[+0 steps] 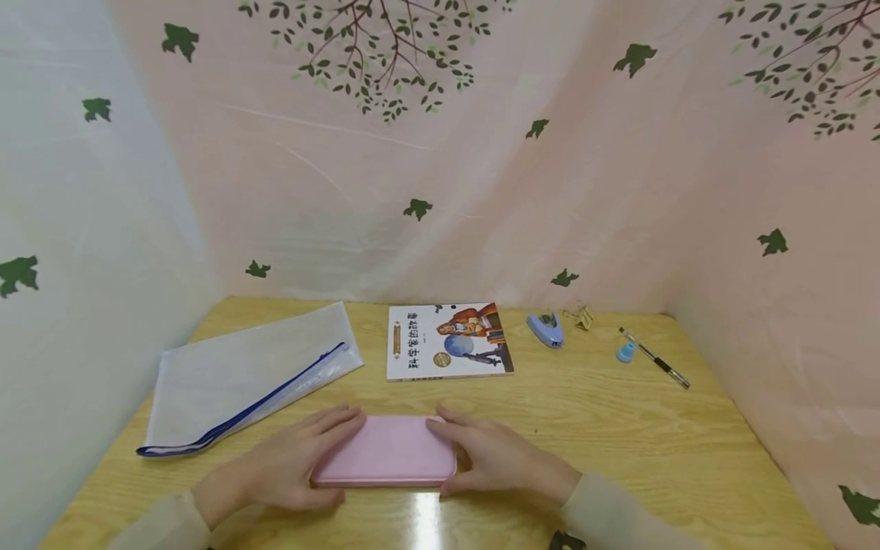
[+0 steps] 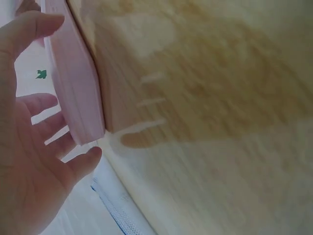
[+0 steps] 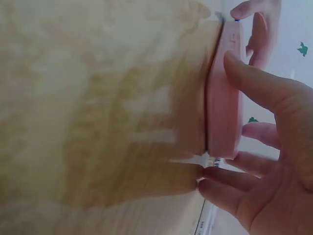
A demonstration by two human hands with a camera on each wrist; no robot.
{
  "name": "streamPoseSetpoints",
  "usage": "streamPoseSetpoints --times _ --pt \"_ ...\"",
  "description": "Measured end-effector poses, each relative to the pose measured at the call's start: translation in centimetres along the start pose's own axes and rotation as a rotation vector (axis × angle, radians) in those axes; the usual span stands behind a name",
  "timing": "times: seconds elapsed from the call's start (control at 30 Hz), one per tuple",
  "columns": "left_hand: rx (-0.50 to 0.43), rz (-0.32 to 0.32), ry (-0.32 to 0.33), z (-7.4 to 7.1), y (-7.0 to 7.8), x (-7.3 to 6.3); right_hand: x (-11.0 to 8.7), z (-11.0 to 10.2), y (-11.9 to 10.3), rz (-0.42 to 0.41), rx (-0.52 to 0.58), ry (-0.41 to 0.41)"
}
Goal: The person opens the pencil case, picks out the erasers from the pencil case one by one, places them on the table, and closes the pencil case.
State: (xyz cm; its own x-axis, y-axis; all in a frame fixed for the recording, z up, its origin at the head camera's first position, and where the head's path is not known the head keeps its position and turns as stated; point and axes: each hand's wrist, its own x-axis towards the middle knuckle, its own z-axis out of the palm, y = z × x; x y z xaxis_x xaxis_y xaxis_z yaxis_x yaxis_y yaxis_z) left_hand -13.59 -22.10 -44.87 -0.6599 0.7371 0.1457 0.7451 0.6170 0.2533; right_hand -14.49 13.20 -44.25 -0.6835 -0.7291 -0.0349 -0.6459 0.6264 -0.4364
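A pink rectangular case (image 1: 388,451) lies flat near the front of the table, with a hand at each end. My left hand (image 1: 292,462) holds its left end, fingers along the far side and thumb by the front edge. At the opposite end my right hand (image 1: 498,458) grips it, thumb at the front corner and fingers over the back corner. In the left wrist view the case (image 2: 78,83) shows a thick bevelled side, with the thumb over it. The right thumb presses that same side of the case (image 3: 225,112) in the right wrist view.
A clear zip pouch (image 1: 241,374) with a blue zip lies at the left. Behind the case is an illustrated book (image 1: 450,341). Further right are a small blue-purple desk tool (image 1: 546,330), a gold binder clip (image 1: 583,317), a light-blue cone-shaped piece (image 1: 626,351) and a pen (image 1: 655,358).
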Motion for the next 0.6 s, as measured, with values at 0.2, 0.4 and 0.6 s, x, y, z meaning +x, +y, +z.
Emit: streamPoseSetpoints --times 0.2,0.4,0.6 --pt "0.015 -0.066 0.003 0.23 -0.21 0.39 0.27 -0.10 -0.07 0.006 -0.004 0.018" --pt "0.021 -0.121 0.002 0.13 -0.27 0.58 0.43 -0.09 0.03 -0.013 -0.044 0.028" --pt "0.057 -0.087 0.038 0.27 -0.48 0.95 0.54 -0.23 -0.10 -0.007 -0.083 0.021"
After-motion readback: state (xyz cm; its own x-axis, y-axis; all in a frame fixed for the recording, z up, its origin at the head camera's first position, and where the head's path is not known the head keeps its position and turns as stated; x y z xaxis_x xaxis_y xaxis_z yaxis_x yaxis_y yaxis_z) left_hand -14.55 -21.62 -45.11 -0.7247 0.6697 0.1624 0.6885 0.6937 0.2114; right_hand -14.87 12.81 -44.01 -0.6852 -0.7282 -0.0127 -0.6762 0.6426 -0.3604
